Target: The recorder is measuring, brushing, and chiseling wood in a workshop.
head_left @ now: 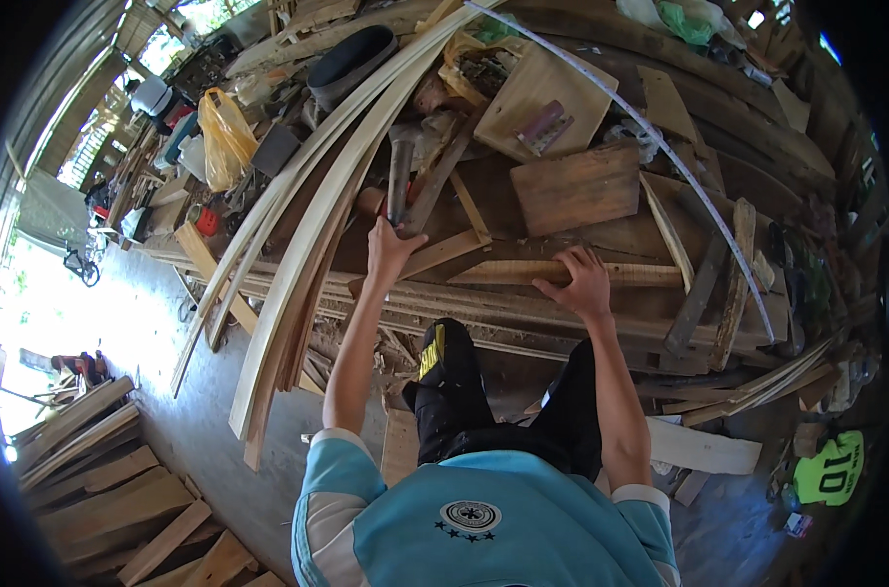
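My left hand [391, 248] is at the near end of a grey cylindrical tool [400, 181], its fingers curled there and its thumb sticking out to the right. The tool's kind is unclear, and the fingertips are partly hidden. My right hand [583, 284] lies over a narrow wooden piece [645, 277] with a pointed left end, fingers bent over its far edge and thumb on the near side. Between the hands, a thin wooden slat [439, 254] rests on the cluttered bench. Beyond my right hand lies a brown rectangular board [576, 189].
Long pale strips [312, 235] overhang the bench's front at left. A curved white strip [660, 142] arches across the right. Further back are a wooden block [547, 93], a dark oval object [351, 64] and a yellow bag [226, 137]. Planks [121, 499] are stacked at lower left.
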A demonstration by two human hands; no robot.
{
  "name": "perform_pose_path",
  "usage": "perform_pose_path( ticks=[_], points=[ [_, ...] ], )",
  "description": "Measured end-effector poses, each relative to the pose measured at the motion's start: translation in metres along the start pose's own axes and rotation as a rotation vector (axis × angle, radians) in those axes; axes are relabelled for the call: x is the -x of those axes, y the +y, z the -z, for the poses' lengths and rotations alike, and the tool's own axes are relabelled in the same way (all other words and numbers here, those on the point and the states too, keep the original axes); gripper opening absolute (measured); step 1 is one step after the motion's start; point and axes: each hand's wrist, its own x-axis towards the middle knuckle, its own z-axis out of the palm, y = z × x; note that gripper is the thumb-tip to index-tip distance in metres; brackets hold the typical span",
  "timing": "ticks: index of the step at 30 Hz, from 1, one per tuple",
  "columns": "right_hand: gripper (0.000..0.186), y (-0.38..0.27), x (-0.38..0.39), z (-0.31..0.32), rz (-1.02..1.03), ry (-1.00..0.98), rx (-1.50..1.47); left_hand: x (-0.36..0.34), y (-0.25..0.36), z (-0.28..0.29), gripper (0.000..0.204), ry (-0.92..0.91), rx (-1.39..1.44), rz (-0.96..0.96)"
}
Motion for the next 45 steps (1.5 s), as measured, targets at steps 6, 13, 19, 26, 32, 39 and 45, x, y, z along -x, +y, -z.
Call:
perform_pose_path(
  ticks=[6, 13, 19, 26, 32, 39, 45],
  points=[
    [0.048, -0.002, 0.0, -0.001, -0.009, 0.028, -0.009, -0.001, 0.022, 0.002, 0.045, 0.089, -0.197, 0.019],
    [0.046, 0.001, 0.002, -0.002, 0.007, 0.027, 0.025, -0.009, 0.044, 0.013, 0.048, -0.004, -0.322, 0.107],
    [0.045, 0.003, 0.0, 0.0, 0.0, 0.004, 0.03, -0.058, 0.06, 0.039, 0.046, 0.155, -0.329, 0.047],
    [0.05, 0.003, 0.001, -0.005, 0.006, 0.045, 0.039, -0.13, 0.009, 0.025, 0.05, 0.295, -0.465, -0.153],
    [0.047, 0.002, 0.0, -0.003, 0.084, 0.067, 0.067, -0.094, 0.018, 0.061, 0.042, 0.234, 0.097, 0.151],
    [0.045, 0.006, 0.0, -0.004, 0.09, 0.049, 0.096, -0.002, 0.124, 0.088, 0.012, 0.171, 1.103, 0.004],
    [0.046, 0.004, 0.002, -0.006, 0.08, 0.055, 0.119, 0.045, 0.147, 0.033, 0.012, -0.072, 1.425, -0.086]
  ],
)
